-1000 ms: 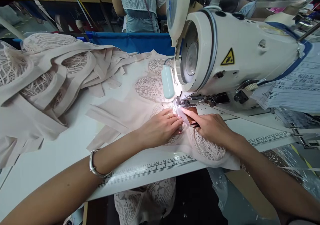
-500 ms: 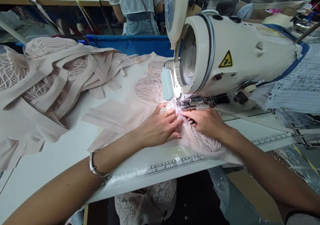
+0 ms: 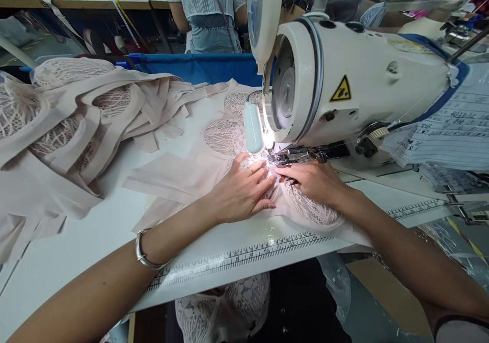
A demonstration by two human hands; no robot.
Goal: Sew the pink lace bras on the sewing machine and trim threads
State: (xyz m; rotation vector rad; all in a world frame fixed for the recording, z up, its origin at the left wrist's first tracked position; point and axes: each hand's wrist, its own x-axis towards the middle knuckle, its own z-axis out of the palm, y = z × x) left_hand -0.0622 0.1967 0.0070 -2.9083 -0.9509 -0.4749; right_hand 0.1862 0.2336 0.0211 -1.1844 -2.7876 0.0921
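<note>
A pale pink lace piece [image 3: 225, 135] lies on the white sewing table, running under the needle area of a white sewing machine [image 3: 367, 73]. My left hand [image 3: 244, 189] rests on the fabric just left of the presser foot, palm down with its fingers spread. Close to the right of the foot, my right hand [image 3: 313, 181] has its index finger stretched toward the needle. A small dark tool, partly hidden, is held under its curled fingers. A lace cup [image 3: 311, 205] hangs together below that hand. A small lamp [image 3: 252, 128] lights the spot.
A heap of pink lace pieces [image 3: 110, 114] covers the table's left side. A printed ruler [image 3: 244, 256] follows the front edge. Handwritten sheets [image 3: 454, 124] hang at the right. Behind a blue cloth [image 3: 198, 68], a person [image 3: 206, 15] stands. More lace [image 3: 225, 307] lies on the lap.
The view has shifted slightly. My left hand's fingers have moved a little up near the foot, and the fabric by the front edge has drawn back, showing more of the ruler.
</note>
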